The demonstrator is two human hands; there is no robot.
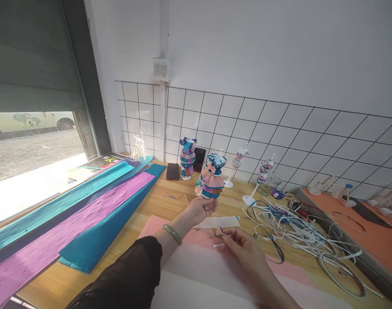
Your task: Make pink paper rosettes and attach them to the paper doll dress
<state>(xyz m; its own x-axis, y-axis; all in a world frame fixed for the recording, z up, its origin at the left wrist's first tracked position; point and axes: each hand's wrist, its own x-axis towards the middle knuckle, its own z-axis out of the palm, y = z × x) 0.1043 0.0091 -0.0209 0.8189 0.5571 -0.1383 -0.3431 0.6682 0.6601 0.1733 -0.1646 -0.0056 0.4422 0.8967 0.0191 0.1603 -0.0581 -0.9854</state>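
A small dress form in a layered pink, teal and purple paper dress [212, 178] stands near the middle of the table. My left hand [198, 209] is palm up at the foot of its skirt, fingers under the hem and around the base. Lower right, my right hand [242, 244] pinches a small pleated pink paper fan [219, 231] between thumb and fingers, above pink paper [196, 249]. A white strip [224, 222] lies just behind the fan. Pleated rosettes show on the dress at its left hem and chest.
Behind stand a teal and purple dressed form [187, 159], two slimmer forms [239, 159] [264, 172] and a dark phone [173, 171]. Tangled cords [292, 223] lie right, beside an orange surface [369, 231]. Long purple paper [86, 219] and teal paper [102, 236] stretch along the left.
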